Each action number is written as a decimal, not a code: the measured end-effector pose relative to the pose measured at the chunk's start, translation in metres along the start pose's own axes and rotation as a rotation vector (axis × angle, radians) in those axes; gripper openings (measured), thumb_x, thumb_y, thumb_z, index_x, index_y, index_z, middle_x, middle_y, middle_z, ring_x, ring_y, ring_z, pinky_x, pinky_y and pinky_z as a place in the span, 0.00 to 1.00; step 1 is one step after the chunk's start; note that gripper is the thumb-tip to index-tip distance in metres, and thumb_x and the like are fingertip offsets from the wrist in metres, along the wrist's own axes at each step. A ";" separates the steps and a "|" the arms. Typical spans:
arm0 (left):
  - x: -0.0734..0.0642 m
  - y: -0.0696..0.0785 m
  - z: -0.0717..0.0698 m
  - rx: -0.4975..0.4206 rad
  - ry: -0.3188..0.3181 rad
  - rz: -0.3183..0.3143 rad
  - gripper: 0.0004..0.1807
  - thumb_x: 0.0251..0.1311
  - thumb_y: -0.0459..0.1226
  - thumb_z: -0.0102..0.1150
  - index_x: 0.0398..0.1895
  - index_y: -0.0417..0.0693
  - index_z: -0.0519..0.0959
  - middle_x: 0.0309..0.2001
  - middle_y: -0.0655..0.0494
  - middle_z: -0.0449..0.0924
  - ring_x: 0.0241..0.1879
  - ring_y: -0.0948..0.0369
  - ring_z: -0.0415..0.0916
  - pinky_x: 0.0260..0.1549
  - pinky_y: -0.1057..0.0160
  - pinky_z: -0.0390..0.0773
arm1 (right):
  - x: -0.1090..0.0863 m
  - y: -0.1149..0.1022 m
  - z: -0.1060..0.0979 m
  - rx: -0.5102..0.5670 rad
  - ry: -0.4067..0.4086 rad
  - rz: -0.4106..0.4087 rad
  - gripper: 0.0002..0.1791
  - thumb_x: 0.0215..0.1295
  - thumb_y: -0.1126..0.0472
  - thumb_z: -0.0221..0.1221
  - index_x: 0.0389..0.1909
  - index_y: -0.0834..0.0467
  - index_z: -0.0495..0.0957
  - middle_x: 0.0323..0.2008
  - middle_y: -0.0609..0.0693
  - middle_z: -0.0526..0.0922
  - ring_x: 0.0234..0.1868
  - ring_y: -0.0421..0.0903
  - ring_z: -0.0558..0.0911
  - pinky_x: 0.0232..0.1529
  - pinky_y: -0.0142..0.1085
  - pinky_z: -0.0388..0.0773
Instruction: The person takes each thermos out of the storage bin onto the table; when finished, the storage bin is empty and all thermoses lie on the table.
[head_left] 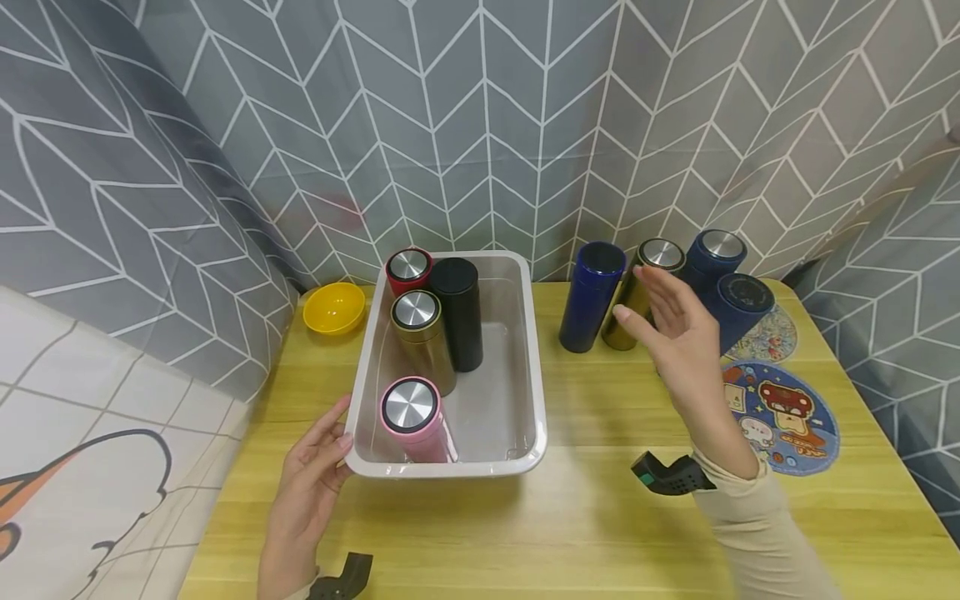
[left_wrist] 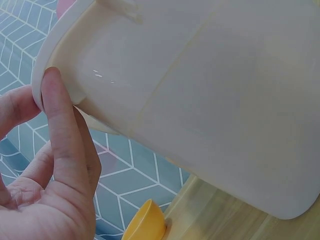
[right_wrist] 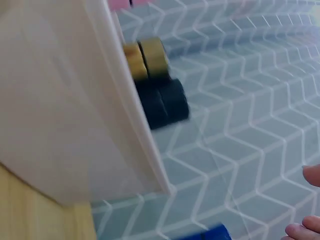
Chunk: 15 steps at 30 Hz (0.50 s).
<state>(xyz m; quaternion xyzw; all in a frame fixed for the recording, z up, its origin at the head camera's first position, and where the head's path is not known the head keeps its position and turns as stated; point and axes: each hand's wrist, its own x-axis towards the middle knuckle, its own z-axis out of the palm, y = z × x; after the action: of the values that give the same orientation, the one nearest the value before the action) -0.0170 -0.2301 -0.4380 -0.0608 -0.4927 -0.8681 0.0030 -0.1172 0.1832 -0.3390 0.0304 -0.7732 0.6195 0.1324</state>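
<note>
Head view high, facing forward-down, both wrist views close, sharing white tub [head_left: 537,375]

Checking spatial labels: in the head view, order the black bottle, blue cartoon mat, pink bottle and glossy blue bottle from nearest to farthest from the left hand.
From the left hand:
1. Pink bottle, front of the bin.
2. Black bottle, farther back inside.
3. Glossy blue bottle, right of the bin.
4. Blue cartoon mat, table's right side.

a white tub [head_left: 495,408] holds four capped bottles [head_left: 467,321].
</note>
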 end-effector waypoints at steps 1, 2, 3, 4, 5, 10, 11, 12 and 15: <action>0.000 0.000 0.000 -0.001 0.000 -0.001 0.28 0.70 0.19 0.38 0.68 0.44 0.73 0.41 0.58 0.80 0.40 0.67 0.81 0.38 0.73 0.86 | -0.002 0.001 0.005 -0.007 -0.029 0.001 0.32 0.67 0.61 0.65 0.71 0.54 0.68 0.71 0.51 0.73 0.73 0.41 0.70 0.71 0.20 0.66; 0.000 0.000 0.001 -0.003 0.003 -0.002 0.28 0.70 0.19 0.38 0.68 0.44 0.73 0.41 0.58 0.81 0.41 0.67 0.81 0.38 0.73 0.86 | -0.003 0.002 0.009 -0.014 -0.059 0.002 0.32 0.67 0.61 0.65 0.71 0.54 0.68 0.71 0.51 0.72 0.73 0.42 0.70 0.71 0.22 0.66; 0.000 0.000 0.001 -0.003 0.006 -0.004 0.28 0.70 0.19 0.39 0.68 0.44 0.74 0.41 0.58 0.81 0.40 0.67 0.81 0.38 0.73 0.86 | -0.004 0.003 0.014 -0.021 -0.086 0.003 0.32 0.67 0.60 0.65 0.71 0.53 0.68 0.71 0.51 0.72 0.73 0.43 0.70 0.72 0.23 0.66; 0.000 0.000 0.001 -0.001 0.010 -0.006 0.28 0.70 0.19 0.39 0.68 0.45 0.74 0.41 0.58 0.81 0.40 0.67 0.81 0.38 0.73 0.86 | -0.006 0.004 0.018 -0.027 -0.110 0.004 0.32 0.67 0.60 0.65 0.71 0.53 0.68 0.71 0.51 0.72 0.74 0.44 0.70 0.73 0.24 0.66; 0.000 0.000 0.002 0.000 0.014 -0.008 0.28 0.70 0.19 0.39 0.67 0.45 0.74 0.41 0.58 0.81 0.40 0.67 0.81 0.38 0.73 0.86 | -0.007 0.005 0.022 -0.032 -0.136 0.006 0.32 0.67 0.59 0.65 0.71 0.53 0.68 0.71 0.51 0.72 0.74 0.44 0.70 0.73 0.26 0.66; 0.000 0.000 0.002 0.022 0.028 -0.011 0.28 0.69 0.19 0.39 0.67 0.45 0.75 0.41 0.58 0.81 0.39 0.67 0.81 0.37 0.73 0.86 | -0.015 0.005 0.041 0.012 -0.266 0.017 0.36 0.63 0.62 0.68 0.72 0.54 0.67 0.72 0.50 0.72 0.74 0.46 0.69 0.74 0.27 0.65; 0.000 0.000 0.001 0.026 0.028 -0.010 0.28 0.69 0.19 0.39 0.67 0.45 0.75 0.40 0.58 0.81 0.39 0.67 0.81 0.36 0.73 0.86 | -0.016 0.004 0.045 0.022 -0.291 0.023 0.37 0.62 0.62 0.69 0.72 0.54 0.67 0.71 0.50 0.72 0.74 0.45 0.69 0.74 0.29 0.65; 0.000 0.000 0.001 0.030 0.030 -0.010 0.28 0.69 0.19 0.39 0.67 0.46 0.75 0.40 0.58 0.81 0.39 0.67 0.81 0.36 0.73 0.86 | -0.018 0.003 0.049 0.038 -0.314 0.027 0.38 0.61 0.63 0.69 0.71 0.54 0.67 0.71 0.50 0.72 0.74 0.46 0.69 0.75 0.30 0.65; 0.000 0.000 0.000 0.033 0.032 -0.008 0.28 0.69 0.19 0.39 0.66 0.47 0.76 0.41 0.58 0.81 0.39 0.68 0.81 0.36 0.73 0.86 | -0.022 0.000 0.060 0.057 -0.383 0.033 0.40 0.58 0.64 0.71 0.71 0.54 0.67 0.71 0.50 0.72 0.74 0.46 0.69 0.77 0.38 0.64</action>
<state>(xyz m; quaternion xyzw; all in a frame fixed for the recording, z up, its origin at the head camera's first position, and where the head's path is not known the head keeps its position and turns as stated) -0.0167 -0.2295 -0.4382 -0.0447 -0.5070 -0.8608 0.0085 -0.1062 0.1229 -0.3556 0.1387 -0.7669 0.6260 -0.0285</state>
